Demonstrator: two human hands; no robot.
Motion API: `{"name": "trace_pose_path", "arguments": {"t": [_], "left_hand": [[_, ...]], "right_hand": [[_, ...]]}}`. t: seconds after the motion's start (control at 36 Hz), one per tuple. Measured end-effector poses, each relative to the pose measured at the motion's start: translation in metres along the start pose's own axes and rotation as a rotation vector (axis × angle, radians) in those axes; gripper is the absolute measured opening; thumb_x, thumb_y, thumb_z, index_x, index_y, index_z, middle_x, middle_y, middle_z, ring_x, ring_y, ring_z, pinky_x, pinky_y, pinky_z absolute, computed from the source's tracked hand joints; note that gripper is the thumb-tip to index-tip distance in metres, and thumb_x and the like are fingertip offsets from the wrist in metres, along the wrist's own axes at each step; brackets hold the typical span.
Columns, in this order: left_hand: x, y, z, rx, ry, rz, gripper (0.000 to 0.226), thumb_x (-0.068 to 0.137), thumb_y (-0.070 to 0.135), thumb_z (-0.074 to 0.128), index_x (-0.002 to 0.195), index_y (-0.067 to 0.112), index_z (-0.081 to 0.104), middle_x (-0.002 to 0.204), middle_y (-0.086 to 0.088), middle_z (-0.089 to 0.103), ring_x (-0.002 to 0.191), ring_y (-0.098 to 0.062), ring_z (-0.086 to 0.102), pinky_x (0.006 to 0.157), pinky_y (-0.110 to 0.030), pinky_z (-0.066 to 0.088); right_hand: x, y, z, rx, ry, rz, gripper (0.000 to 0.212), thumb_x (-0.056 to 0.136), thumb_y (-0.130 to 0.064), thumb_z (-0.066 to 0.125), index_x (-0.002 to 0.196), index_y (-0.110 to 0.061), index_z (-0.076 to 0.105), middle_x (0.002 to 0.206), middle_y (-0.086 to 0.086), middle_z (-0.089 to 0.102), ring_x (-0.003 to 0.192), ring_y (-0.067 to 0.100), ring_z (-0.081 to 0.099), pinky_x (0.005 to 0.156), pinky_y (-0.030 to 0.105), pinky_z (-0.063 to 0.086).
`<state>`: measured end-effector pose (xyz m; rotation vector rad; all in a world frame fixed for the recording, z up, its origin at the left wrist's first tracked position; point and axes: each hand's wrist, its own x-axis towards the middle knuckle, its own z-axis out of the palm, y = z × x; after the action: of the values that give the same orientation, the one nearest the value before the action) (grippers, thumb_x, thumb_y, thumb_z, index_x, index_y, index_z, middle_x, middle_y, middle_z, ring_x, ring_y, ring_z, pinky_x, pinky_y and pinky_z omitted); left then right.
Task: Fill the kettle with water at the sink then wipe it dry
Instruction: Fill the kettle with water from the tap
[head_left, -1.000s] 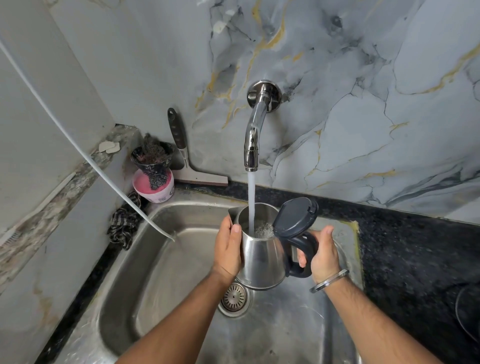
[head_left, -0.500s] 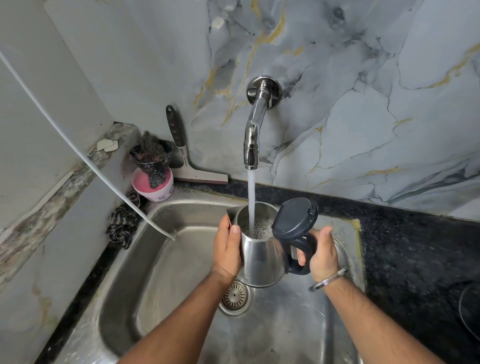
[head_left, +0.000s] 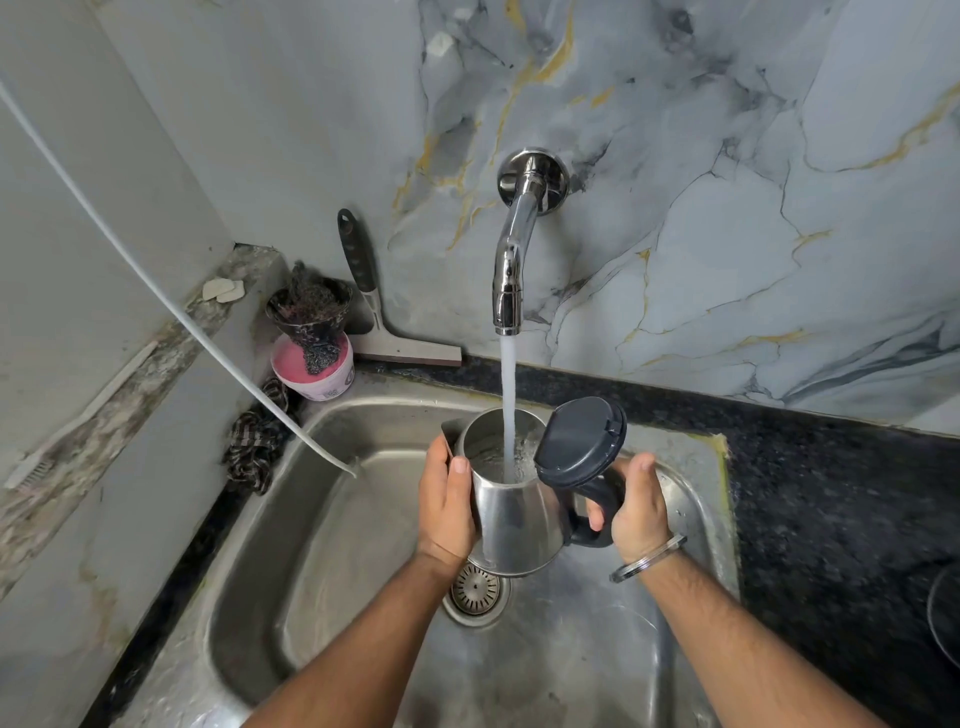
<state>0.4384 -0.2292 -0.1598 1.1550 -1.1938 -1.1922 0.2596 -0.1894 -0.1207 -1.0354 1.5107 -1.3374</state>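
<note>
Silver kettle (head_left: 514, 525) with dark grey lid (head_left: 579, 441); grey wall (head_left: 727, 208) veined gold; pink tub (head_left: 311, 371); black speckled counter (head_left: 831, 493).

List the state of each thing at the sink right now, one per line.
Tap: running.
Kettle: upright under the stream, filling.
Kettle lid: flipped open.
Left hand: gripping the kettle body.
Right hand: gripping the handle.
Sink: drain uncovered.
Squeegee: leaning on the wall.

Hidden and cropped items
Left hand (head_left: 448, 512) fingers behind kettle (head_left: 514, 519); drain (head_left: 475, 592) partly covered; round object (head_left: 945, 613) cut by right edge
</note>
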Motion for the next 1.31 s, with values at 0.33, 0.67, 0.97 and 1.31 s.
{"name": "trace_pose_path", "arguments": {"t": [0.33, 0.67, 0.97, 1.31], "left_hand": [[-0.003, -0.0004, -0.0013, -0.001, 0.015, 0.027, 0.053, 0.1, 0.04, 0.039, 0.127, -0.003, 0.056, 0.118, -0.024, 0.066, 0.113, -0.045, 0.062, 0.1, -0.065, 0.048], [-0.0033, 0.0049, -0.0051, 0.005, 0.026, 0.064, 0.055, 0.098, 0.041, 0.037, 0.124, -0.003, 0.057, 0.115, -0.021, 0.067, 0.11, -0.043, 0.063, 0.097, -0.054, 0.052], [-0.0031, 0.0052, -0.003, -0.005, 0.019, 0.056, 0.056, 0.098, 0.041, 0.037, 0.125, -0.004, 0.056, 0.117, -0.021, 0.066, 0.112, -0.042, 0.062, 0.099, -0.052, 0.052], [-0.0034, 0.0054, -0.0041, 0.014, 0.021, 0.052, 0.058, 0.097, 0.042, 0.037, 0.124, -0.006, 0.055, 0.116, -0.025, 0.065, 0.111, -0.043, 0.061, 0.099, -0.055, 0.051]], "right_hand": [[-0.0039, -0.0006, -0.0014, -0.018, -0.022, -0.004, 0.103, 0.069, -0.095, 0.017, 0.039, 0.0, 0.044, 0.034, 0.007, 0.042, 0.034, 0.02, 0.041, 0.045, 0.031, 0.039], [-0.0063, -0.0006, 0.0002, -0.006, -0.022, 0.014, 0.114, 0.061, -0.1, 0.019, 0.048, 0.01, 0.046, 0.041, 0.01, 0.046, 0.041, 0.022, 0.042, 0.048, 0.035, 0.038], [-0.0062, -0.0059, 0.0015, -0.007, -0.018, -0.049, 0.085, 0.068, -0.095, 0.018, 0.039, -0.024, 0.053, 0.035, 0.003, 0.043, 0.036, 0.019, 0.042, 0.046, 0.039, 0.04], [-0.0058, -0.0024, -0.0005, 0.011, -0.045, -0.012, 0.107, 0.063, -0.098, 0.021, 0.049, 0.003, 0.051, 0.042, 0.008, 0.046, 0.042, 0.023, 0.043, 0.049, 0.046, 0.041]]}}
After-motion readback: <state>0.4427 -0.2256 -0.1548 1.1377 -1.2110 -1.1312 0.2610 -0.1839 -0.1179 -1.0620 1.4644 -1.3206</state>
